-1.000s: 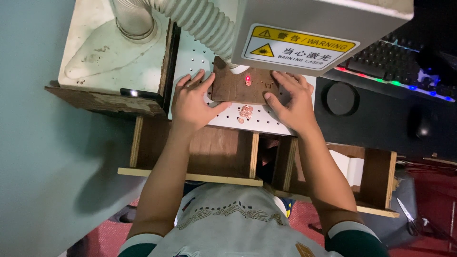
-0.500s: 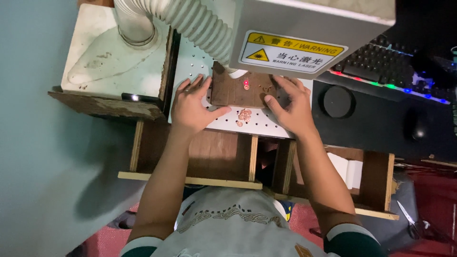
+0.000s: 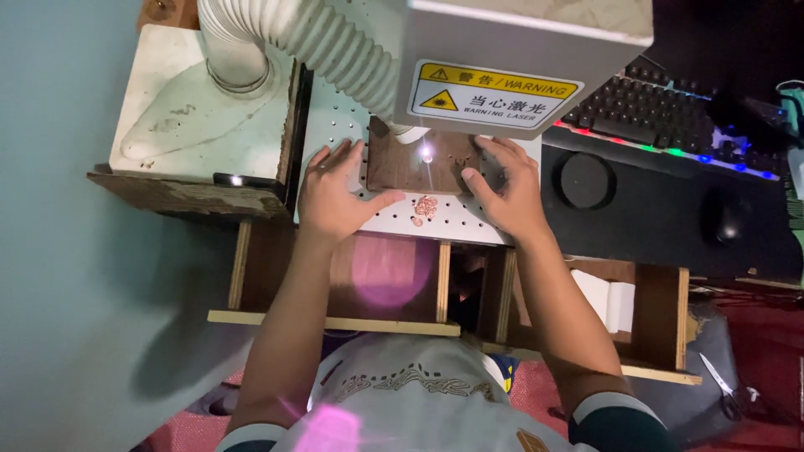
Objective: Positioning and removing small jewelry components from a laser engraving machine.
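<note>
Brown wood piece: a flat, dark wooden board [image 3: 416, 167] lies between the 2 hands, on the white plate with holes [image 3: 469, 219].
Left hand: the left hand [image 3: 333, 197] lies flat with spread fingers, pressing on the left edge of the board. It is not closed around anything.
Right hand: the right hand [image 3: 505, 188] presses on the right edge of the board, fingers bent a little over the top. It holds the board down and does not lift it.
Light spot: a small bright dot [image 3: 426, 155] glows on the board, right between the hands.
Small bits: some tiny reddish pieces [image 3: 425, 207] sit on the white plate, just below the board and near both thumbs.
Machine head: a big grey box with a yellow warning sticker [image 3: 496, 89] hangs above the hands and hides the top of the board.
Hose: a fat white ribbed hose [image 3: 327, 46] runs above the left hand.
Keyboard: a dark keyboard with rainbow lights [image 3: 662, 117] sits past the right hand.
Mouse: a black mouse [image 3: 727, 219] rests on the dark mat, well apart from the right hand.
Scissors: 1 pair of scissors [image 3: 722, 385] lies low down by the right elbow.
</note>
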